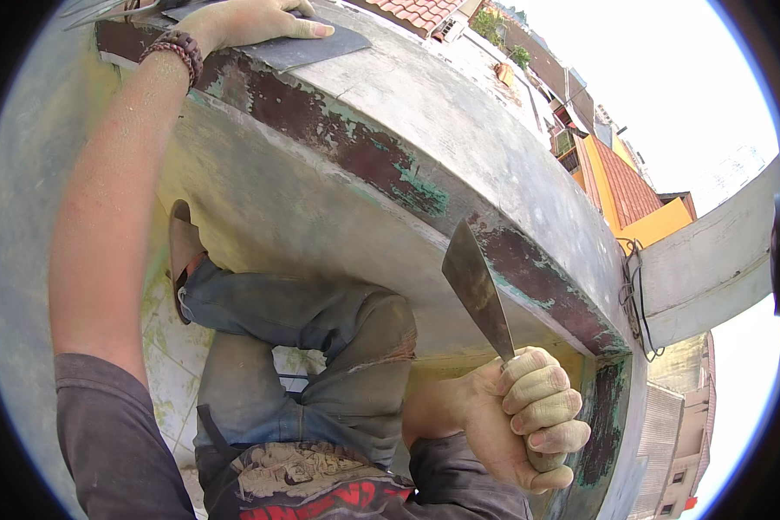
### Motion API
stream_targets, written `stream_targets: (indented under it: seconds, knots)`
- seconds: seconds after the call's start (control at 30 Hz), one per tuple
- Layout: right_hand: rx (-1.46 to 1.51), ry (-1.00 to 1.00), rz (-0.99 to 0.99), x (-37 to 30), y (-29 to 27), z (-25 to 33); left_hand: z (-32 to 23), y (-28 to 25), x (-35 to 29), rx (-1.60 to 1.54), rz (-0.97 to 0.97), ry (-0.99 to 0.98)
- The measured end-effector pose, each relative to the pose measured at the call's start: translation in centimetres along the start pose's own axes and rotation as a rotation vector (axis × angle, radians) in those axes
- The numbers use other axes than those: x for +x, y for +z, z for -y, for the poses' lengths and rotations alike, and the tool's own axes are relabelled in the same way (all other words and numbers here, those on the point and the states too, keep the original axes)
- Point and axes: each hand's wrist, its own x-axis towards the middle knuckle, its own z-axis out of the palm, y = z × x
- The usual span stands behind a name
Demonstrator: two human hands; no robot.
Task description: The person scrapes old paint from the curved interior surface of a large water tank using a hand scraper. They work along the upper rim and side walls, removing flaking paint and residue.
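Yep, right hand (533, 414) clamps a dark metal scraper (478, 290); left hand (247, 24) sits on a flat grey sheet (321, 45), grip unclear.

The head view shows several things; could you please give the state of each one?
Right hand: closed around the scraper.
Scraper: held, blade uncovered.
Left hand: on the grey sheet, partly cut off.
Grey sheet: lying on the ledge.
Ledge paint: chipped.
Jeans: dusty, worn at one knee.
Cables: looped, hanging.
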Motion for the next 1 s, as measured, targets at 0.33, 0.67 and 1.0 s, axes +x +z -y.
stream_targets:
  seconds: [0.33, 0.67, 1.0]
  knots:
    - [0.062, 0.144, 0.059, -0.6, 0.5, -2.6, -1.6, -1.1, -1.1, 0.015, 0.072, -0.051]
    - [-0.017, 0.034, 0.054, -0.2, 0.3, -1.2, -1.2, -0.7, -0.3, 0.044, 0.076, -0.092]
    - [0.008, 0.050, 0.099, -0.1, 0.1, -1.1, 0.8, 0.2, -0.1, 0.035, 0.037, -0.015]
